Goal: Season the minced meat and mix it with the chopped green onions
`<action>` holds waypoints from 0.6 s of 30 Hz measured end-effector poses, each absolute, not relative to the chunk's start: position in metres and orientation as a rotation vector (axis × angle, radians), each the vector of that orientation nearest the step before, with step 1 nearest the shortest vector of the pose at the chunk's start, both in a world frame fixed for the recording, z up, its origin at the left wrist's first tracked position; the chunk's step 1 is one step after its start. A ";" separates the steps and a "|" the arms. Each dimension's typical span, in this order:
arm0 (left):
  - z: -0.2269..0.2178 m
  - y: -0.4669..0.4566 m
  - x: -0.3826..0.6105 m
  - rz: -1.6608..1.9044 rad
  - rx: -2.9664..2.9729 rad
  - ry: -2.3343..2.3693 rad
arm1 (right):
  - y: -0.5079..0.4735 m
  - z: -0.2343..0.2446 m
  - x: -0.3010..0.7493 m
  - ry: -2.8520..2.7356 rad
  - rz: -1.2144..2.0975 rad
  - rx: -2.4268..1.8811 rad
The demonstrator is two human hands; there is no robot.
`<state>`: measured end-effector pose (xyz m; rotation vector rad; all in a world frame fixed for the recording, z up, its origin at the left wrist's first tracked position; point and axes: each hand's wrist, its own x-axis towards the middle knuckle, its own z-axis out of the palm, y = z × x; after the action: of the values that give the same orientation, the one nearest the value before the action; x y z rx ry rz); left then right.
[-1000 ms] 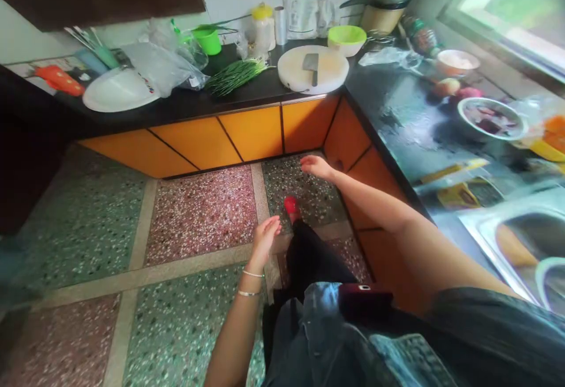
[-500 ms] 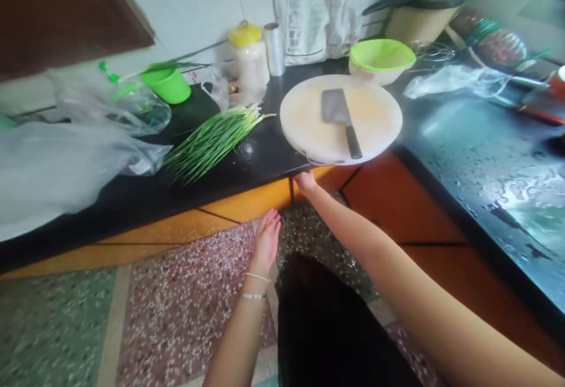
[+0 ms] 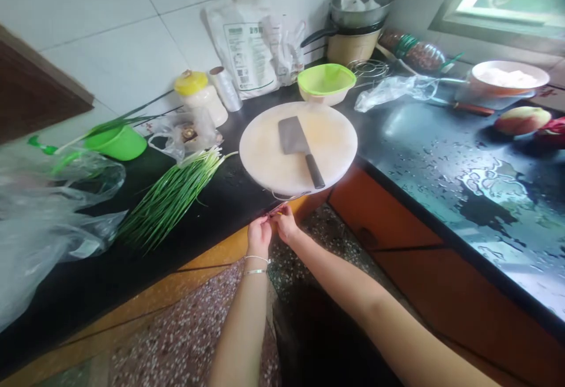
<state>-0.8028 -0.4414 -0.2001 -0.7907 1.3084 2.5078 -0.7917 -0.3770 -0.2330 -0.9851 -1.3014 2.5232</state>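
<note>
On my far left, a clear plastic bag lies crumpled on the dark counter, and near it I see a bright green cup. Next comes a bunch of green stalks, with its pale ends toward the middle. Behind the stalks there are a jar with a yellow lid, a shiny roll and a white printed sack against the tiles.

In the middle, at the front edge of the counter, is the left hand, with two bracelets on its wrist. Just beside it is the right hand. The fingers of both are bent and almost meet; something thin is at the fingertips, but I cannot tell if they grip it. The round cutting board lies just beyond these hands, and a cleaver rests flat on it, handle toward me.

Behind the board stands a green-rimmed bowl. More to the right, I see another clear bag, then a wide bowl with white contents.
</note>
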 end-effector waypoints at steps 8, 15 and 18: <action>-0.204 -0.438 -0.756 2.464 -1.184 1.346 | -0.340 -0.231 -0.721 -1.469 2.252 -1.383; -0.213 -0.472 -0.643 2.192 -1.317 1.772 | -0.213 -0.212 -0.608 -2.046 2.023 -1.359; -0.214 -0.516 -0.583 1.983 -1.272 2.020 | -0.152 -0.202 -0.569 -2.466 1.389 -1.281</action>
<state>-0.5832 -0.5164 -0.2139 -1.2716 2.0203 1.9833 -0.5691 -0.1524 -0.2019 -1.2808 -2.4656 1.3892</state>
